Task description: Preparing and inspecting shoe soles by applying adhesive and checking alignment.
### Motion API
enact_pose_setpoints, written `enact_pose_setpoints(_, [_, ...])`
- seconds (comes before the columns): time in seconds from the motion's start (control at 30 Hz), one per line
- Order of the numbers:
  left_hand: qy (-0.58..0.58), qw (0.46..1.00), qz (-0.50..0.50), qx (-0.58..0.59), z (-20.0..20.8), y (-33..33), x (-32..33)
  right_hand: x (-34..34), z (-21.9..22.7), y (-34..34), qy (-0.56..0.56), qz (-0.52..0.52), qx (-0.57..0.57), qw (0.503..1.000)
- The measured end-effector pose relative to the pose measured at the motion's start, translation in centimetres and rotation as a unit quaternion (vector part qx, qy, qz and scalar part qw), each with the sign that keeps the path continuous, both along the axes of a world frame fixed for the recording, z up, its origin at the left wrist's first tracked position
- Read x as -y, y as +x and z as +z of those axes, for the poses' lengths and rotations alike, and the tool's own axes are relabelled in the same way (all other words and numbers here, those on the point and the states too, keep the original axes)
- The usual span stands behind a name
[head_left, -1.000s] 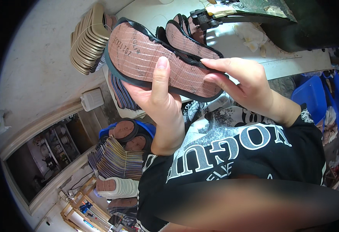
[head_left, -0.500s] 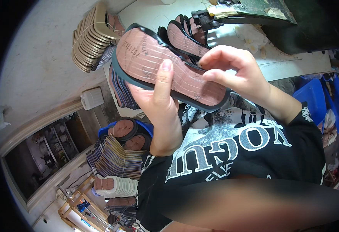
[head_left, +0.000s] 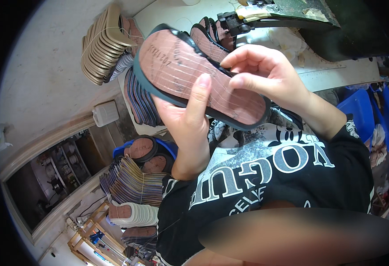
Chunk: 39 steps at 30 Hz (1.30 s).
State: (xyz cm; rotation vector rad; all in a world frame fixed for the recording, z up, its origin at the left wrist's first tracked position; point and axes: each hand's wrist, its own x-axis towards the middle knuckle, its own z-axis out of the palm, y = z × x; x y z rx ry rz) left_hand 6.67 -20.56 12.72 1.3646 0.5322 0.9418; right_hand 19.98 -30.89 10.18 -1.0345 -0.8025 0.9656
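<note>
A sandal sole (head_left: 172, 66) with a brownish-pink, line-marked top and a black rim is tilted up in front of my chest. My left hand (head_left: 188, 113) grips it from the near side, thumb flat on top and fingers hidden underneath. At the far edge, my right hand (head_left: 267, 73) is closed, thumb and forefinger pinching the black edging; the exact contact is partly hidden. Dark, shiny edging runs along that far side. Behind it, several similar black-rimmed soles (head_left: 208, 44) lie on the white table (head_left: 336, 73).
A dark green machine (head_left: 336, 35) stands at the far right of the table. Tied beige soles (head_left: 106, 48) and a stack of dark-edged soles (head_left: 141, 99) sit at left. Lower left are a blue bin (head_left: 170, 146), bundled soles (head_left: 134, 179) and white-edged soles (head_left: 137, 215). Blue containers (head_left: 358, 113) stand at right.
The sole has shifted slightly right and up with my left hand. My right hand has moved a little up and left along the far edge, its thumb and forefinger still close together.
</note>
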Motion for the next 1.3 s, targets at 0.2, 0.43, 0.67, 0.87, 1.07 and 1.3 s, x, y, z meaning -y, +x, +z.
enact_pose_setpoints(0.2, [-0.043,0.998,-0.033,0.009,0.7,-0.2,0.5,0.0,0.4,1.1,-0.01,0.024,-0.014,1.0])
enact_pose_setpoints(0.43, [-0.113,0.992,-0.059,0.008,1.1,-0.5,0.4,0.1,0.9,0.2,0.088,-0.189,0.367,0.907])
enact_pose_setpoints(0.67, [-0.018,0.999,-0.048,-0.001,0.9,-0.1,0.8,0.4,1.2,0.8,0.109,-0.188,0.529,0.82])
enact_pose_setpoints(0.87, [-0.021,0.999,-0.036,-0.017,0.9,-0.1,1.1,0.4,1.4,0.8,0.093,-0.182,0.582,0.787])
enact_pose_setpoints(1.07, [-0.021,0.998,-0.047,-0.022,1.0,-0.1,1.1,0.6,1.6,0.4,0.061,-0.175,0.581,0.793])
enact_pose_setpoints(1.3, [-0.047,0.997,-0.061,-0.03,1.4,-0.3,0.8,0.6,2.5,0.7,0.037,-0.148,0.607,0.78])
